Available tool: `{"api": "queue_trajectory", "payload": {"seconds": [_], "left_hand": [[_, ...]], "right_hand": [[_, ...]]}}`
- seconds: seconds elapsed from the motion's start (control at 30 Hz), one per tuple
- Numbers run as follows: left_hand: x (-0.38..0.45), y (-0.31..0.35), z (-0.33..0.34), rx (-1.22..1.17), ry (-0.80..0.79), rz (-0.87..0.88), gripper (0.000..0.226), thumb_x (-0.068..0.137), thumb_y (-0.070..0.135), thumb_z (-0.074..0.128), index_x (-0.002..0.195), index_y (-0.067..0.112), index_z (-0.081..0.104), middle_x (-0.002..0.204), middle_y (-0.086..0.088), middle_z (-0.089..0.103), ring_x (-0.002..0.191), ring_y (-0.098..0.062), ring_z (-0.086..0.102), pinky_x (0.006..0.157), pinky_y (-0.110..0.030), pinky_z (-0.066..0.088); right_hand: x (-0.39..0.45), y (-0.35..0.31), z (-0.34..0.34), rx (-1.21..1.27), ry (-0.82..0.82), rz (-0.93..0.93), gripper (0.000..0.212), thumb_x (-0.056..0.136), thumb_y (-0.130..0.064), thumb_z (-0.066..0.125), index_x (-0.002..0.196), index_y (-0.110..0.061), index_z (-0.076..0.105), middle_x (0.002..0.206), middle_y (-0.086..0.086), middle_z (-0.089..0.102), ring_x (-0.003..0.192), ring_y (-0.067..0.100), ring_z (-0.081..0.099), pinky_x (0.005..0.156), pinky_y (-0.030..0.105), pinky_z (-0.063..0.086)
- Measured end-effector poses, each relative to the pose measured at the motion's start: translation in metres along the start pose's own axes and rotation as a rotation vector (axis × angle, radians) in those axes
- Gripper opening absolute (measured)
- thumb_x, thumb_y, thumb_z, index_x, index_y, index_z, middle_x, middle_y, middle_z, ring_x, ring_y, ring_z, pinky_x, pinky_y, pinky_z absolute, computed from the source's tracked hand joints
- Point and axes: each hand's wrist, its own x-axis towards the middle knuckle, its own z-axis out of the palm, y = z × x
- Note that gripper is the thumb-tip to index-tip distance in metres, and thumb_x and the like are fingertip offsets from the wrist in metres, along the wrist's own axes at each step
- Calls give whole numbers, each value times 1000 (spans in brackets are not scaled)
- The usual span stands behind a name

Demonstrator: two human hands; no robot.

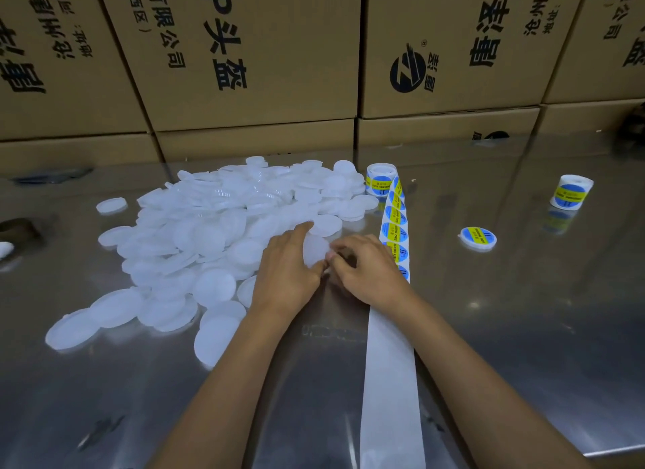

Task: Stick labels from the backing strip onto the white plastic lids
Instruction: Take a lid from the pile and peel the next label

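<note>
A big heap of white plastic lids point(216, 224) covers the left half of the steel table. My left hand point(289, 269) holds one white lid point(316, 250) at the heap's right edge, fingers along its far rim and thumb at its near edge. My right hand point(363, 269) meets it there, fingertips pinching at the lid's right edge; what they pinch is hidden. The backing strip point(391, 364) runs from a label roll point(380, 179) toward me, passing under my right wrist, with blue-and-yellow labels point(396, 220) on its far part and bare white paper nearer me.
One labelled lid point(477, 238) lies alone to the right. A second label roll point(570, 191) stands farther right. Stacked cardboard boxes point(261, 67) wall off the back of the table. The table's front edge point(614, 451) shows at lower right.
</note>
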Motion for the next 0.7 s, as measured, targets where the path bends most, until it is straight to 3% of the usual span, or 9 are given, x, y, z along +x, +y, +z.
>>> {"api": "queue_trajectory", "payload": {"seconds": [0.1, 0.17, 0.27, 0.37, 0.43, 0.57, 0.63, 0.7], "left_hand": [[-2, 6, -3, -138, 57, 74, 61, 91, 33, 70, 147, 27, 46, 145, 7, 51, 135, -15, 39, 109, -20, 28], [-3, 12, -3, -249, 67, 118, 64, 85, 22, 78, 143, 27, 50, 139, 5, 54, 126, -12, 47, 103, -17, 34], [-3, 19, -9, -579, 22, -47, 73, 77, 9, 84, 140, 27, 53, 128, 4, 55, 109, -8, 58, 82, -13, 49], [-1, 19, -16, -917, -106, -227, 47, 87, 5, 74, 131, 19, 62, 125, -4, 66, 111, -19, 66, 73, -19, 56], [-2, 18, -19, -1028, -144, -253, 29, 94, 6, 66, 122, 12, 69, 119, -11, 71, 99, -23, 70, 68, -25, 57], [-3, 18, -17, -1099, -134, -335, 22, 95, 7, 65, 117, 7, 70, 121, -18, 68, 78, -21, 69, 63, -25, 56], [-4, 17, -15, -1138, -146, -376, 26, 94, 7, 66, 120, 6, 68, 125, -17, 66, 82, -23, 72, 66, -26, 58], [-3, 18, -13, -1176, -143, -398, 29, 95, 6, 65, 124, 3, 65, 127, -19, 65, 89, -24, 73, 68, -28, 60]], "right_hand": [[2, -5, -3, 166, 19, 89, 30, 95, -37, 60, 113, -15, 70, 111, -2, 70, 112, 17, 56, 100, 34, 43], [3, -7, -7, 347, 62, 175, 23, 93, -29, 66, 106, -10, 71, 101, 1, 72, 100, 15, 63, 88, 21, 49], [3, -8, -19, 631, 97, 288, 14, 91, -15, 69, 102, -7, 70, 91, 8, 70, 77, 8, 64, 69, 8, 47], [-2, -10, -28, 766, 52, 293, 13, 90, -13, 71, 101, -6, 71, 93, 13, 73, 76, 6, 65, 78, 17, 52], [-4, -10, -32, 768, 45, 276, 15, 87, -14, 74, 100, -6, 72, 96, 13, 74, 81, 8, 67, 83, 22, 54], [-4, 11, -53, 465, 94, 218, 12, 85, -19, 76, 95, -15, 70, 85, -3, 66, 71, 4, 55, 66, 8, 44], [-7, 30, -65, 353, -69, 243, 13, 84, -16, 75, 93, -18, 68, 85, -4, 61, 73, 10, 53, 70, 15, 46], [-11, 42, -70, 230, -301, 249, 28, 77, -21, 82, 101, -25, 67, 105, -5, 62, 96, 11, 59, 92, 26, 48]]}}
